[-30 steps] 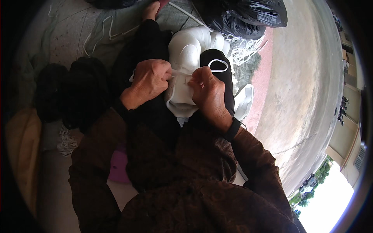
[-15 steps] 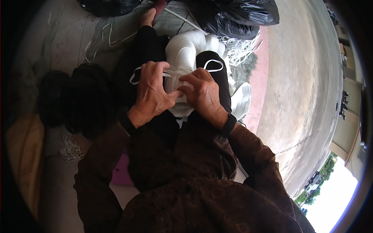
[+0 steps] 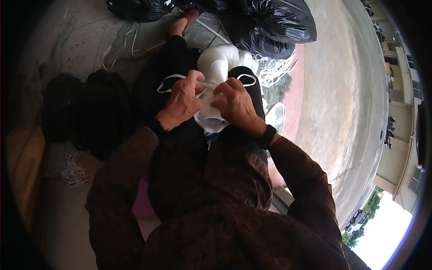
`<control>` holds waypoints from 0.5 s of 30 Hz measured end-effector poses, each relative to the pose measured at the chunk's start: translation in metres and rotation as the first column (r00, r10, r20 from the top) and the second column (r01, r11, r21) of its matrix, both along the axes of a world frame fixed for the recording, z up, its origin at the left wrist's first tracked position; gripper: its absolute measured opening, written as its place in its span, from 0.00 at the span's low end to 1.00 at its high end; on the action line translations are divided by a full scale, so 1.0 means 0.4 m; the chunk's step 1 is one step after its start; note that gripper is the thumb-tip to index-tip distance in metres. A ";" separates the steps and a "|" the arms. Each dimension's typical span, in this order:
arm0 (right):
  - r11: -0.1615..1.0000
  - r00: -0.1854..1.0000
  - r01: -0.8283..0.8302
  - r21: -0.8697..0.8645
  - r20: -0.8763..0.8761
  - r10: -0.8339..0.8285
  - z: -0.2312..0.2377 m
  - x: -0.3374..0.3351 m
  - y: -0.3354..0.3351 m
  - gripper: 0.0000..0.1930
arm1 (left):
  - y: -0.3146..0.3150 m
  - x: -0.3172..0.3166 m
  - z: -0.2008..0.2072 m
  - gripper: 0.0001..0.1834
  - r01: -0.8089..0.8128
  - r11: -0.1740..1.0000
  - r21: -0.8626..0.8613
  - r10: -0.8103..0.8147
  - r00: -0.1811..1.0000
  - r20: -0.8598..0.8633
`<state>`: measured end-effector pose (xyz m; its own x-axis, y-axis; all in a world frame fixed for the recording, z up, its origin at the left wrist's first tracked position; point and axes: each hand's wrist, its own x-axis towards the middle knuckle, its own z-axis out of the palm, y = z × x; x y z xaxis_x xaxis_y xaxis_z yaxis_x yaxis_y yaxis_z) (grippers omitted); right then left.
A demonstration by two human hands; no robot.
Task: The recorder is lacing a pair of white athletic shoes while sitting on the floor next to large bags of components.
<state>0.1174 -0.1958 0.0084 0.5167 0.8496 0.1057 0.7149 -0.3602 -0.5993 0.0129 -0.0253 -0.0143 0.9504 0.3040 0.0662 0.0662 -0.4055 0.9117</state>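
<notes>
A white shoe [image 3: 209,111] lies between my knees, its opening toward me. Over it, my left hand [image 3: 182,101] has its fingers closed on a white shoelace [image 3: 168,82], a loop of which hangs out to the left. My right hand [image 3: 238,105] pinches the lace from the other side, and a second loop shows over the right knee. Between the two hands a short length of lace runs across the shoe. The fingertips partly cover the eyelets. More white shoes [image 3: 217,59] are stacked just beyond, between my legs.
Black plastic bags [image 3: 283,22] stand at the far side, beside a heap of white laces [image 3: 273,69]. Another white shoe [image 3: 276,118] is right of my knee. Dark bundles [image 3: 96,110] and a bunch of laces [image 3: 74,168] lie on the left.
My hands have drawn the lace up and across the shoe; the left hand has shifted slightly right. The whole view has tilted a little.
</notes>
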 end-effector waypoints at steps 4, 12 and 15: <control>0.994 0.984 -0.063 -0.093 0.159 0.077 -0.031 0.030 0.028 0.13 | 0.003 0.027 0.020 0.15 0.074 0.997 0.026 -0.072 0.996 -0.061; 0.991 0.919 0.053 0.120 -0.395 -0.001 0.047 0.018 0.052 0.07 | 0.012 0.026 -0.020 0.07 0.105 0.828 0.551 -0.240 0.954 0.180; 0.922 0.777 0.322 0.216 -0.616 -0.127 0.094 0.015 0.025 0.10 | 0.001 0.038 -0.010 0.07 0.138 0.748 0.649 -0.297 0.944 0.142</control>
